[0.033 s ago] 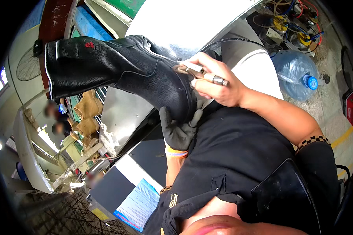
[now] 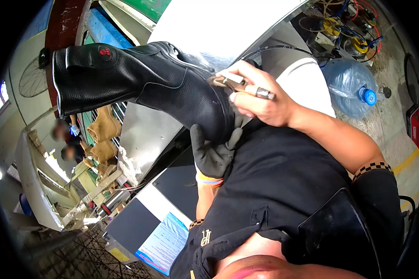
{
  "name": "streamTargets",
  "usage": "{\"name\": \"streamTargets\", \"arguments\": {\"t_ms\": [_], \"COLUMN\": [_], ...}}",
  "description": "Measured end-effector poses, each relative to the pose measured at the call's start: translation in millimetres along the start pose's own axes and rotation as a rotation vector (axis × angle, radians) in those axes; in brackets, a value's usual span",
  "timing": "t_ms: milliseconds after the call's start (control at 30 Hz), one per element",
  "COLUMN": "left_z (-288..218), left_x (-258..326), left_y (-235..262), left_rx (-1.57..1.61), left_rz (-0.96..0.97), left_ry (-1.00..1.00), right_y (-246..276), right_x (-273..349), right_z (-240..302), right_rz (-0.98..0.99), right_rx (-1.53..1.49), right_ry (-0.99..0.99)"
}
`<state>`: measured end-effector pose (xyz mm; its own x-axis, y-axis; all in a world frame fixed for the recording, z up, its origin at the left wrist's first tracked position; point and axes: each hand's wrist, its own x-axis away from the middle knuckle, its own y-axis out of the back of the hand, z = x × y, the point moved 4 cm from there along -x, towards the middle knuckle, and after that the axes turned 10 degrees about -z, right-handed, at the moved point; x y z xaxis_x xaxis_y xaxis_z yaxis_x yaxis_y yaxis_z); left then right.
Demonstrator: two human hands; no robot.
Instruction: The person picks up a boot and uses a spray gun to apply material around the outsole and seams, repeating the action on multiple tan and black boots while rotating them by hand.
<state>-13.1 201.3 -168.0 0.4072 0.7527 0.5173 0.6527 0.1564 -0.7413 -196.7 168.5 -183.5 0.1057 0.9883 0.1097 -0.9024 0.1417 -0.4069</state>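
A tall black leather boot [image 2: 172, 93] lies across the middle, its shaft to the left and its toe toward me. My left hand [image 2: 215, 156], in a dark grey glove with an orange cuff, cups the toe from below, thumb and fingers on either side. Bare fingers of my right hand [image 2: 263, 95] are wrapped round a small metal hand tool [image 2: 239, 85] with a brownish, brush-like tip. That tip meets the boot near its sole edge. My grip covers part of the tool's body.
A white machine surface [image 2: 205, 28] is behind the boot. At right are a large clear water bottle [image 2: 349, 88] with a blue cap and tangled hoses [image 2: 344, 32]. Tan boots [image 2: 104, 128] stand on a rack at left, with people beyond. A printed sheet [image 2: 165, 244] lies at lower left.
My right hand and the metal tool have shifted very slightly to the right along the boot's edge. The left hand keeps its place at the toe.
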Motion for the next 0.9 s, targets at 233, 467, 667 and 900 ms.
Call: {"name": "streamTargets", "arguments": {"t_ms": [233,467,667,900], "left_z": [27,62,39,-241], "left_x": [-42,-104,-145,-102], "left_y": [-48,-92,-92,-58], "left_rx": [0.249,0.116,-0.818,-1.737], "left_rz": [-0.003,0.304,0.411,-0.159], "left_ry": [0.425,0.482,0.281,-0.534], "right_y": [42,63,69,74], "right_x": [37,38,17,18], "right_z": [46,64,57,53], "right_rz": [-0.103,-0.402,-0.549,-0.568], "right_rx": [-0.149,-0.063,-0.080,-0.019], "right_ry": [-0.231,0.072,0.165,0.197]}}
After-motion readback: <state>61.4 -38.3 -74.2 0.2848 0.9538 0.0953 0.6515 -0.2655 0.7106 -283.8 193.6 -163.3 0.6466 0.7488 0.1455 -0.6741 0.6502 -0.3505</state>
